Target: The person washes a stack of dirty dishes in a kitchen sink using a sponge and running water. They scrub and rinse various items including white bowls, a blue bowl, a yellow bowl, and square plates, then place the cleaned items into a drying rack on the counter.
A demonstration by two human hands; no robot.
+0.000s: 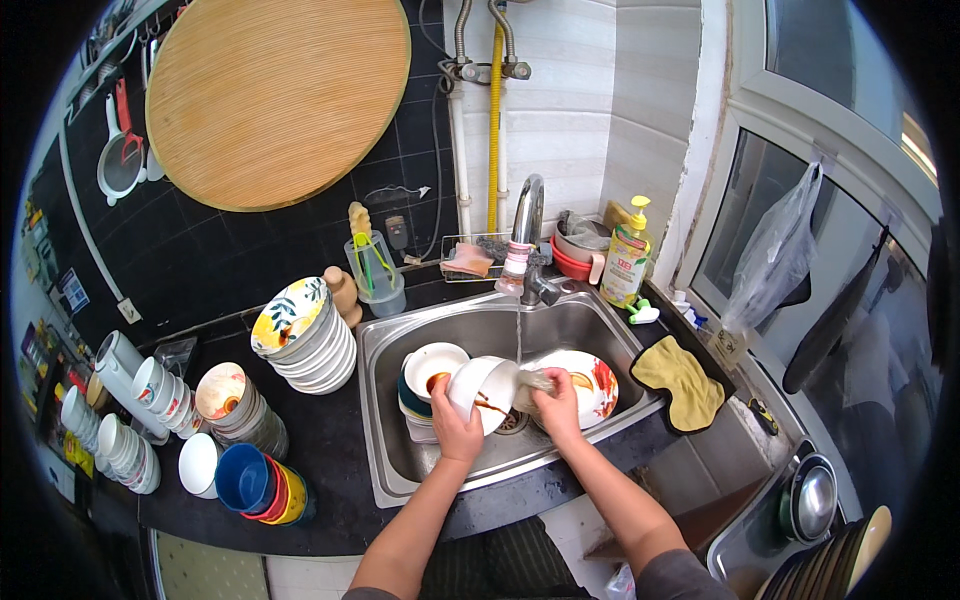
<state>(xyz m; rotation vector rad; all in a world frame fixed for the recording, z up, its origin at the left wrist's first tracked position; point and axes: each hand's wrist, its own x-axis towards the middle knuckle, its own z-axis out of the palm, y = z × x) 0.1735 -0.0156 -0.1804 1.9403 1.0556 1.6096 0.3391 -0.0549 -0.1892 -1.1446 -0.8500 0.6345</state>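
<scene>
Over the stainless steel sink (373,450), my left hand (457,424) grips a white bowl (487,382), tilted on its side with brown marks on it. My right hand (556,401) holds a greyish scrubbing cloth (534,382) against or close to the bowl's right side. Water runs from the chrome faucet (531,202) just behind the bowl. To the left in the basin, a small white bowl (433,361) with brown residue tops a stack of dishes. At the right lies a white plate (604,382) with a red pattern, partly behind my right hand.
Left of the sink stand stacked plates (319,360), stacked bowls (251,420) and colored bowls (244,480). A pump soap bottle (628,262) is behind the sink's right corner. A yellow cloth (679,382) lies on the right edge. Metal bowls (816,499) sit at lower right.
</scene>
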